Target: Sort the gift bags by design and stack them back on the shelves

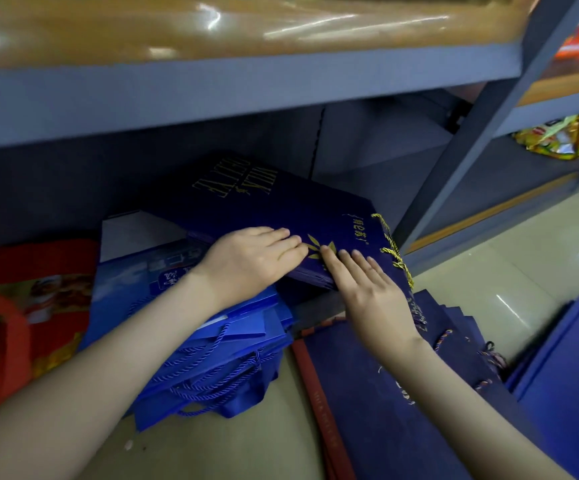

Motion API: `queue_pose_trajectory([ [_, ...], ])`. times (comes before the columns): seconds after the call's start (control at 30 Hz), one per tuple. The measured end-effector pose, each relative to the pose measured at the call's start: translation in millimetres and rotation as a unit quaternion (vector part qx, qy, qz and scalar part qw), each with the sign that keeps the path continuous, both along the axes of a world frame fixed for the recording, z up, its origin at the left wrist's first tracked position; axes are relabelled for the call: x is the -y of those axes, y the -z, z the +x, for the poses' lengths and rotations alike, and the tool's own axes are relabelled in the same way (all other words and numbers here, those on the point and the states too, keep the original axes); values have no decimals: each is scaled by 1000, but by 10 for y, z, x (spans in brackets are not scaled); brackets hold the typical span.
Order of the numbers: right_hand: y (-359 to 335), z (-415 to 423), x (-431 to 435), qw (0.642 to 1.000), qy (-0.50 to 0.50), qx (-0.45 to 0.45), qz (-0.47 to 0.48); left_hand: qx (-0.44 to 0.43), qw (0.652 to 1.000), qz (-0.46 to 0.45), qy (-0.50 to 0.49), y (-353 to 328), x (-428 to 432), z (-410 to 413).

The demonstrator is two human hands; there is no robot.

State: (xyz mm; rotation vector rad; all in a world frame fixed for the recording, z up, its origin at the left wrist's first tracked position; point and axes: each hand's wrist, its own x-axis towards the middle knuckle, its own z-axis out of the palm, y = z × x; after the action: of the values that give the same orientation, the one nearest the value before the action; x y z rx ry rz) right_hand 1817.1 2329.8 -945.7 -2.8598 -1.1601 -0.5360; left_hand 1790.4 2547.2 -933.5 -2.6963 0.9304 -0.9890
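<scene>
- Head view: the navy gift bags [267, 202], gold lettering up, lie as a flat pile in the bottom bay of the shelf [212, 88]. Their near edge juts out over the front of the bay, so I judge the pile is not yet pushed fully home.
- The left hand [257, 258] lies on the pile's near left corner, fingers straight and together and pressing down. It grips nothing I can see (the thumb is hidden).
- The right hand [374, 292] is flat too, with straight fingers spread on the top bag just beside the left fingertips. Both palms look placed to square and slide the pile, not lift it.
- The yellow cord handles [393, 247] trail off the pile's right edge, towards the aisle.
- Light blue gift bags [191, 306] sit just left, partly under the navy pile, and red bags [21, 299] lie further left: one design per heap.
- More navy bags [385, 393] and blue bags [565, 375] wait on the floor, so sorting looks unfinished.
</scene>
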Motion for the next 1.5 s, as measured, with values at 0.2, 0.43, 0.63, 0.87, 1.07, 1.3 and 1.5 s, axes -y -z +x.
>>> queue_pose_trajectory([
  [0.2, -579, -398, 215, 999, -35, 14, 30, 8, 1000, -22, 0, -575, 172, -499],
  [0.43, -1058, -968, 807, 997, -27, 31, 67, 2, 1000, -20, 6, -964, 761, -1110],
  [0.63, -1165, -1057, 1641, 997, 44, 57, -12, 42, 996, -35, 65, -1033, 1581, -1032],
  [0.87, -1860, -1019, 2520, 961, 247, -6, -122, 32, 974, -140, 176, -1140, 2925, -414],
  [1.07, -1522, -978, 2989, 938, 343, -8, -57, 67, 965, -85, 238, -1038, 3472, 36],
  [1.3, -571, -402, 2933, 934, 354, -17, 47, 58, 961, 33, 269, -558, 3432, 752],
  [1.5, -204, 281, 2794, 937, 346, -21, 49, 42, 975, 62, 209, -181, 3328, 1341],
])
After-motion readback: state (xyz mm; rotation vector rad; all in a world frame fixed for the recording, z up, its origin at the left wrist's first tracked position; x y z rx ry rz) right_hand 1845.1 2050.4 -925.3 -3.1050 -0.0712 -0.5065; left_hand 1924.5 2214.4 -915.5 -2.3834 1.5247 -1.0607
